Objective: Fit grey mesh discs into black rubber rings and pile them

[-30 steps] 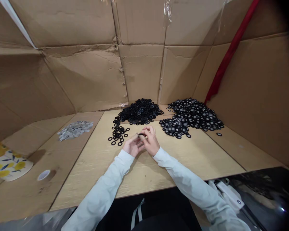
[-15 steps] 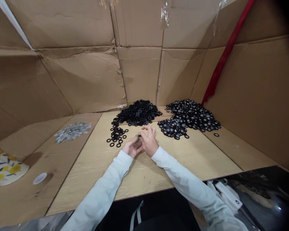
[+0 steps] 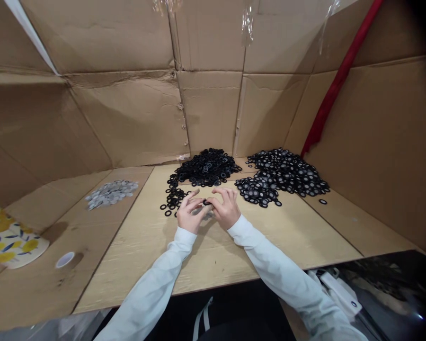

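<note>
Between my fingertips, above the middle of the board, is a small black ring (image 3: 206,202). My left hand (image 3: 189,214) pinches it from the left, and my right hand (image 3: 227,207) grips its other side with thumb and finger. Whether a disc sits inside the ring I cannot make out. Behind my hands rises a heap of black rings (image 3: 209,166), with loose rings (image 3: 174,198) spilling forward beside my left hand. To the right spreads a pile of black rings with pale discs in them (image 3: 287,170). Farther left lie pale grey discs (image 3: 111,193).
Cardboard walls (image 3: 128,118) enclose the wooden board (image 3: 135,255) at the back and sides. A lemon-patterned container (image 3: 16,239) and a small white round item (image 3: 65,259) stand at the left. A red strip (image 3: 335,90) hangs down the right wall.
My hands have drawn slightly apart, and the black ring now shows between their fingertips. My left hand has turned more upright. The whole view has shifted a little.
</note>
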Action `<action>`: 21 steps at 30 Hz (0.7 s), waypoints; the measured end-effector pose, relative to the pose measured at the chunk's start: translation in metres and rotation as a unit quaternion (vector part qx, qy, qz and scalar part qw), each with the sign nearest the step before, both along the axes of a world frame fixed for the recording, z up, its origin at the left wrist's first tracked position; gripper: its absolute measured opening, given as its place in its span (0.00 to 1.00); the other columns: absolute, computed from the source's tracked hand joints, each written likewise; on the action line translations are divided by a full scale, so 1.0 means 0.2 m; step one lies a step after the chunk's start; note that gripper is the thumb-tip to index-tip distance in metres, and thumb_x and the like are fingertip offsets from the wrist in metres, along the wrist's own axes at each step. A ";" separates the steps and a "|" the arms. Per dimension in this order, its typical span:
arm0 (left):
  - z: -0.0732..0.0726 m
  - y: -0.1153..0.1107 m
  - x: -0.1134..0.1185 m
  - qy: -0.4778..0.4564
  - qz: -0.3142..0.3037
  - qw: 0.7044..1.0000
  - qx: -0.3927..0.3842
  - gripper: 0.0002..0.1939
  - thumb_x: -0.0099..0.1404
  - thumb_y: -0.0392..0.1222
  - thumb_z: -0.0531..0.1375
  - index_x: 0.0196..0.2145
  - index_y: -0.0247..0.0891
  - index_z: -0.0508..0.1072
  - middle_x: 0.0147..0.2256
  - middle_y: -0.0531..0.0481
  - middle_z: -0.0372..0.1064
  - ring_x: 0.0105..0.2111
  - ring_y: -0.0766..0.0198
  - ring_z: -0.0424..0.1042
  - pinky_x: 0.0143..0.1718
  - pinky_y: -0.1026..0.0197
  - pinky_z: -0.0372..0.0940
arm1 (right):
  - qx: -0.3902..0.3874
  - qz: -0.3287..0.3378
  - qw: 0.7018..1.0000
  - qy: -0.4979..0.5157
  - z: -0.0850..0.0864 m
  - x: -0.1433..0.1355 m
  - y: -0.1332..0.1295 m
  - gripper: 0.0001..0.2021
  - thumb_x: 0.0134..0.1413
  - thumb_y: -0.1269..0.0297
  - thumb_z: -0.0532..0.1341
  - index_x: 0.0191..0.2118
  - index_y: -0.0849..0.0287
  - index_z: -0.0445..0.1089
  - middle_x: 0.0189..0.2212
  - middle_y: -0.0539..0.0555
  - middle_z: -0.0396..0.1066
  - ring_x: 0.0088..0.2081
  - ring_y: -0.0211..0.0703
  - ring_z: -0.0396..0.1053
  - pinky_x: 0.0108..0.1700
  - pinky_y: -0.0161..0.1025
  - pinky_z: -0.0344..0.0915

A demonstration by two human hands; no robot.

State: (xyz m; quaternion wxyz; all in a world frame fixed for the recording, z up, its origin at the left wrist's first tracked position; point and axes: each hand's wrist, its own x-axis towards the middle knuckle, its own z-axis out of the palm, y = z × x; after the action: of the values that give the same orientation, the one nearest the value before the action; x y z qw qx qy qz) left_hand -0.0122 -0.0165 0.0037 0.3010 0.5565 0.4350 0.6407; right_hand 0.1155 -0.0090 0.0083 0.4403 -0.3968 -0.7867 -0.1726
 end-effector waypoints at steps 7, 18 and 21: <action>0.01 -0.03 0.02 -0.008 -0.029 1.000 -0.004 0.13 0.42 0.41 0.62 0.29 0.34 0.73 0.46 0.40 0.59 0.41 0.57 0.65 0.37 0.60 0.65 | 0.050 0.015 0.998 0.030 -0.01 -0.01 0.00 0.10 0.46 0.73 0.52 0.32 0.56 0.67 0.37 0.55 0.59 0.41 0.44 0.53 0.42 0.42 0.50; 0.00 -0.03 0.03 -0.075 -0.062 0.995 -0.039 0.13 0.43 0.40 0.62 0.30 0.34 0.73 0.50 0.41 0.56 0.45 0.55 0.61 0.41 0.60 0.62 | 0.017 0.044 0.998 0.035 -0.02 -0.02 -0.01 0.10 0.47 0.74 0.50 0.33 0.58 0.66 0.36 0.56 0.61 0.40 0.44 0.53 0.42 0.43 0.50; 0.01 -0.03 0.02 -0.058 -0.063 0.996 -0.036 0.13 0.43 0.40 0.62 0.30 0.35 0.73 0.49 0.41 0.57 0.47 0.54 0.59 0.41 0.59 0.62 | -0.031 0.057 0.995 0.075 -0.02 -0.02 -0.01 0.11 0.46 0.74 0.50 0.33 0.58 0.66 0.36 0.55 0.60 0.40 0.44 0.54 0.42 0.43 0.51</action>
State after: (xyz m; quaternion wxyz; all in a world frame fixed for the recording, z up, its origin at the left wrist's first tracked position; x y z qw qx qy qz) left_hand -0.0072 -0.0223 0.0059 0.3856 0.5333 0.4035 0.6358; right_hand 0.1106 -0.0109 0.0039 0.4945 -0.3764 -0.7780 -0.0925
